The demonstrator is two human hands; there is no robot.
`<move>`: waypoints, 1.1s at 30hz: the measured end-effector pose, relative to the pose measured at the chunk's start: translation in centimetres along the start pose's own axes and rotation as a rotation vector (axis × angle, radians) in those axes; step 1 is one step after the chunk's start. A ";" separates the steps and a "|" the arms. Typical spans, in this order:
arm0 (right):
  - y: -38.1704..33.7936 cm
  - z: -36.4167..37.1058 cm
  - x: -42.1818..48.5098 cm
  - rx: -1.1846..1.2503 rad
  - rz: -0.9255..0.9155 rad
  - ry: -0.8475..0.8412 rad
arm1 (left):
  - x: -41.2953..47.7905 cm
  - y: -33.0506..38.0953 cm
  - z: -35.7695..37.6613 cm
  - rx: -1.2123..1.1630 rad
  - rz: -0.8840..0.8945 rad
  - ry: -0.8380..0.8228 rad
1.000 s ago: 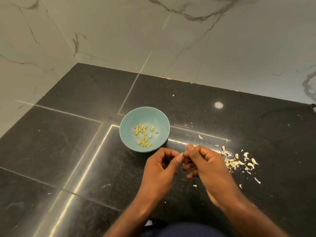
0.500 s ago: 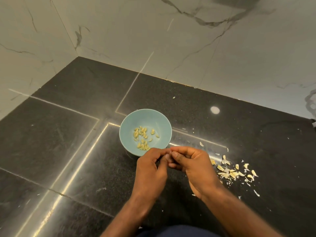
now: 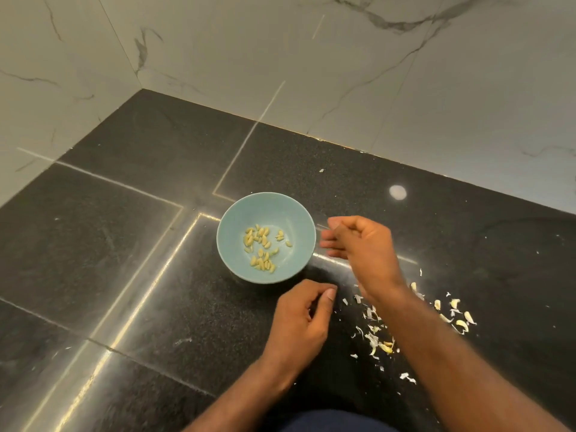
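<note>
Sitting at 9 o'clock from the right hand [image 3: 361, 244], the bowl [image 3: 296, 213] has its rim just beside that hand's fingertips, and pale kernels [image 3: 260, 244] lie scattered over its bottom. The right hand hovers at the bowl's 3 o'clock with thumb and forefinger drawn together and the other fingers loose. Blur hides whether a kernel is pinched there. A drop would likely need only a short move leftward over the rim, with nothing between. The left hand [image 3: 302, 316] is at the bowl's 5 o'clock, farther from the rim, its fingers curled and thumb on forefinger. I cannot tell whether it holds anything. Shells [image 3: 380, 341] litter the dark floor [image 3: 124, 244] at 4 o'clock, partly under the right forearm.
</note>
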State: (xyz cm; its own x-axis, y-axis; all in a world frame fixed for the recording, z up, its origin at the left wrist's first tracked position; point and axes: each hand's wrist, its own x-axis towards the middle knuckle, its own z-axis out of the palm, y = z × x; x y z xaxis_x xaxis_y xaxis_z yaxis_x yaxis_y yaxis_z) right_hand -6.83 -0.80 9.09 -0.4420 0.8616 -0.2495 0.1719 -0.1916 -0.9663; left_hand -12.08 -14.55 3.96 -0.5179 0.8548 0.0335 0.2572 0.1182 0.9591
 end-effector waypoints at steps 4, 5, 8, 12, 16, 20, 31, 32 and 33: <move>0.5 -1.0 5.8 -0.448 -0.116 0.062 | 2.0 -0.9 2.9 0.026 -0.040 -0.063; 0.7 -0.8 7.8 -0.582 -0.172 0.055 | 2.7 -1.1 3.4 0.037 -0.045 -0.071; 0.6 0.3 13.5 -0.859 -0.260 0.002 | 4.5 -2.1 4.6 0.144 -0.039 -0.075; 0.5 1.2 19.5 -0.979 -0.222 -0.022 | 4.7 -2.6 5.1 0.242 -0.028 -0.091; 1.5 1.6 22.3 -1.095 -0.227 -0.051 | 4.7 -2.8 5.0 0.225 -0.034 -0.081; 1.5 1.7 22.9 -1.104 -0.245 -0.081 | 4.8 -2.7 5.1 0.235 -0.040 -0.100; 2.2 -7.7 4.9 -0.618 0.007 -0.180 | 4.8 -2.8 5.2 0.224 -0.007 -0.069; 2.3 -8.8 3.2 -0.621 0.035 -0.205 | 4.8 -2.7 5.3 0.216 -0.007 -0.075; 2.5 -9.4 2.1 -0.630 0.042 -0.216 | 4.9 -2.7 5.2 0.210 -0.004 -0.069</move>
State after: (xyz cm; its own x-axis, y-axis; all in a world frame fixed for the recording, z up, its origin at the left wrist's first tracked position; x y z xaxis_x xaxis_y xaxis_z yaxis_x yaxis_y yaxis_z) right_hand 0.99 4.96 6.71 -0.5790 0.7332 -0.3565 0.6455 0.1452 -0.7498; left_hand -11.09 -8.12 0.06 -0.4641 0.8858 0.0039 0.4236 0.2180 0.8792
